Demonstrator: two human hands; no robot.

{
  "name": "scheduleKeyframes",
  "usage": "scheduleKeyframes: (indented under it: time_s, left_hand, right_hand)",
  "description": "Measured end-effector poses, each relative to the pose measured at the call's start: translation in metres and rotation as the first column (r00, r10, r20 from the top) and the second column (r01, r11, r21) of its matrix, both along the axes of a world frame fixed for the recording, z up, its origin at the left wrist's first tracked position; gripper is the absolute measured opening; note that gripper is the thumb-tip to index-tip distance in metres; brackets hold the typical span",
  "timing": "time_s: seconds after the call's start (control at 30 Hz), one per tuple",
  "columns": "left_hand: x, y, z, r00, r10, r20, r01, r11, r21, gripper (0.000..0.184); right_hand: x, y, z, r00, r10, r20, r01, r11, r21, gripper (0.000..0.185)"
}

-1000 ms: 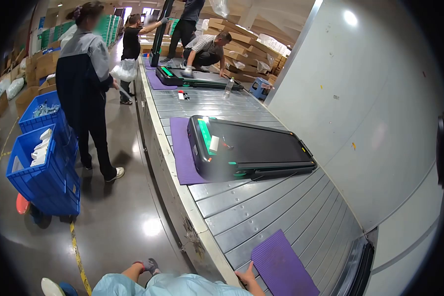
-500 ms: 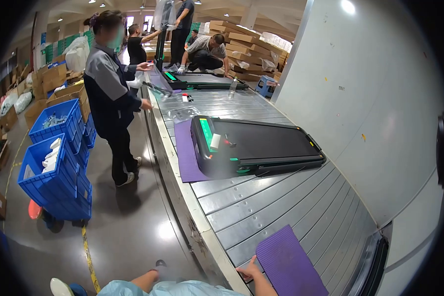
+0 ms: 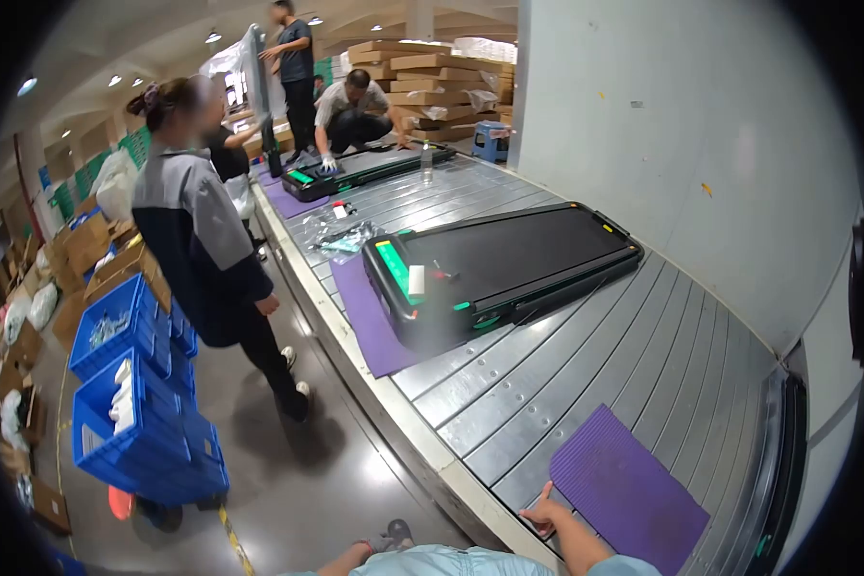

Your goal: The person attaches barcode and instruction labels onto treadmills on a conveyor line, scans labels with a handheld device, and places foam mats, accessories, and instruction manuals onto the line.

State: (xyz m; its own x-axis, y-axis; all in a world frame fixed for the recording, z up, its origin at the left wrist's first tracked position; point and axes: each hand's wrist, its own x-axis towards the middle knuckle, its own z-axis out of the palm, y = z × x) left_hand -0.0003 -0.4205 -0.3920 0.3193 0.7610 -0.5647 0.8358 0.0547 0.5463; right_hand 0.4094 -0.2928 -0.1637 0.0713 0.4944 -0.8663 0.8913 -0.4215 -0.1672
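My right hand [image 3: 545,511] is bare and rests at the conveyor's near left side, fingers apart and nothing seen in it. Its index finger lies at the left edge of a purple ribbed mat [image 3: 634,485], perhaps touching it. Low in the view is my left hand [image 3: 380,543], in what looks like a grey glove, beside a dark shoe; its fingers are not clear. Farther up the slats, a black treadmill [image 3: 509,269] with green trim lies partly on another purple mat [image 3: 367,331]. A small white block [image 3: 416,280] sits on the treadmill's end.
The slatted metal conveyor [image 3: 509,384] runs between a pale wall panel [image 3: 682,144] and the aisle. A person [image 3: 197,240] stands on the left near blue crates [image 3: 149,432]. Several people work around a second treadmill [image 3: 365,173]. Clear plastic bags [image 3: 346,238] and a bottle [image 3: 427,161] lie or stand between.
The view has shifted, so the crates and the near mat appear farther right. The standing person has lowered the outstretched arm. My right hand stays beside the near mat's left edge.
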Motion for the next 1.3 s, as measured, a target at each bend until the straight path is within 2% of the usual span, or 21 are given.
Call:
scheduleKeyframes:
  time_s: [0.03, 0.1, 0.13, 0.2, 0.27, 0.33, 0.37, 0.4, 0.43, 0.5, 0.6, 0.7, 0.73, 0.87, 0.9, 0.97, 1.03, 1.1, 1.13, 1.23, 1.3]
  left_hand:
    - [-0.009, 0.003, -0.008, 1.000, -0.018, -0.006, 0.018, 1.000, 0.010, 0.030]
    - [-0.036, 0.020, -0.020, 0.992, 0.113, -0.049, -0.117, 0.990, -0.079, 0.031]
    - [-0.047, 0.033, -0.024, 0.993, 0.107, -0.057, -0.110, 0.992, -0.058, 0.031]
    - [-0.070, 0.049, -0.032, 0.949, 0.316, -0.013, -0.315, 0.938, -0.146, 0.030]
    - [-0.090, 0.046, -0.039, 0.850, 0.526, 0.011, -0.506, 0.823, -0.257, 0.030]
    - [-0.102, 0.041, -0.046, 0.698, 0.716, 0.021, -0.659, 0.653, -0.373, 0.029]
    - [-0.100, 0.038, -0.051, 0.604, 0.797, 0.022, -0.711, 0.551, -0.437, 0.029]
    - [-0.097, 0.033, -0.058, 0.594, 0.804, 0.032, -0.711, 0.543, -0.446, 0.029]
    - [-0.098, 0.026, -0.067, 0.709, 0.704, 0.053, -0.643, 0.675, -0.363, 0.030]
    - [-0.132, 0.004, -0.081, 0.888, 0.460, 0.031, -0.448, 0.877, -0.174, 0.031]
    - [-0.155, 0.018, -0.077, 0.865, 0.501, -0.010, -0.496, 0.854, -0.159, 0.032]
    - [-0.154, 0.040, -0.056, 0.848, 0.527, -0.061, -0.529, 0.835, -0.149, 0.033]
    - [-0.153, 0.051, -0.049, 0.842, 0.534, -0.075, -0.539, 0.830, -0.142, 0.034]
    - [-0.130, 0.083, -0.002, 0.817, 0.562, -0.131, -0.576, 0.808, -0.123, 0.035]
    - [-0.124, 0.078, 0.004, 0.811, 0.565, -0.153, -0.583, 0.803, -0.127, 0.036]
    - [-0.109, 0.051, 0.016, 0.802, 0.559, -0.210, -0.592, 0.791, -0.155, 0.037]
    - [-0.080, 0.022, 0.024, 0.791, 0.556, -0.253, -0.605, 0.773, -0.192, 0.038]
    - [-0.046, 0.007, 0.025, 0.775, 0.569, -0.274, -0.625, 0.752, -0.208, 0.038]
    - [-0.036, 0.014, 0.026, 0.770, 0.582, -0.260, -0.633, 0.745, -0.207, 0.038]
    - [-0.044, 0.057, 0.039, 0.547, 0.834, 0.070, -0.805, 0.547, -0.229, 0.033]
    - [-0.044, 0.075, 0.048, 0.555, 0.824, 0.114, -0.800, 0.566, -0.199, 0.031]
  right_hand:
    - [-0.001, 0.001, 0.003, 1.000, -0.004, -0.002, 0.004, 0.999, -0.035, 0.112]
    - [0.000, 0.005, -0.002, 1.000, 0.000, 0.016, 0.001, 0.998, -0.062, 0.112]
    - [0.000, 0.005, -0.003, 0.999, 0.009, 0.038, -0.007, 0.998, -0.056, 0.112]
    - [0.000, 0.004, 0.001, 1.000, -0.003, 0.010, 0.003, 0.998, -0.059, 0.112]
    - [0.008, 0.005, -0.010, 1.000, -0.016, -0.008, 0.016, 0.997, -0.073, 0.112]
    - [0.012, 0.012, -0.029, 1.000, -0.021, -0.016, 0.019, 0.996, -0.087, 0.112]
    - [0.016, 0.017, -0.042, 0.999, -0.010, -0.046, 0.001, 0.985, -0.172, 0.112]
    - [0.024, 0.021, -0.053, 0.998, -0.001, -0.069, -0.016, 0.966, -0.257, 0.112]
    - [0.032, 0.024, -0.059, 0.996, 0.005, -0.091, -0.036, 0.939, -0.341, 0.113]
    - [0.040, 0.024, -0.069, 0.995, -0.003, -0.097, -0.033, 0.930, -0.365, 0.113]
    - [0.034, 0.025, -0.069, 0.991, -0.045, -0.123, -0.010, 0.910, -0.413, 0.114]
    - [0.021, 0.013, -0.046, 0.996, -0.039, -0.074, 0.030, 0.992, -0.121, 0.114]
    - [0.040, 0.017, -0.073, 0.997, -0.036, -0.067, 0.028, 0.992, -0.122, 0.114]
    - [0.046, 0.044, -0.126, 0.999, -0.044, 0.004, 0.043, 0.951, -0.305, 0.082]
    - [0.029, 0.057, -0.118, 0.999, -0.046, 0.021, 0.051, 0.931, -0.360, 0.078]
    - [0.059, 0.023, -0.150, 0.997, -0.053, 0.059, 0.075, 0.869, -0.488, 0.077]
    - [0.083, -0.021, -0.160, 0.996, -0.015, 0.083, 0.054, 0.869, -0.492, 0.075]
    - [0.095, -0.036, -0.144, 0.993, 0.062, 0.100, -0.013, 0.903, -0.428, 0.072]
    - [0.095, -0.027, -0.136, 0.989, 0.103, 0.103, -0.057, 0.924, -0.378, 0.070]
    - [0.064, 0.020, -0.116, 0.973, 0.218, 0.075, -0.201, 0.962, -0.183, 0.066]
    - [0.032, 0.041, -0.110, 0.960, 0.276, 0.042, -0.274, 0.961, -0.044, 0.063]
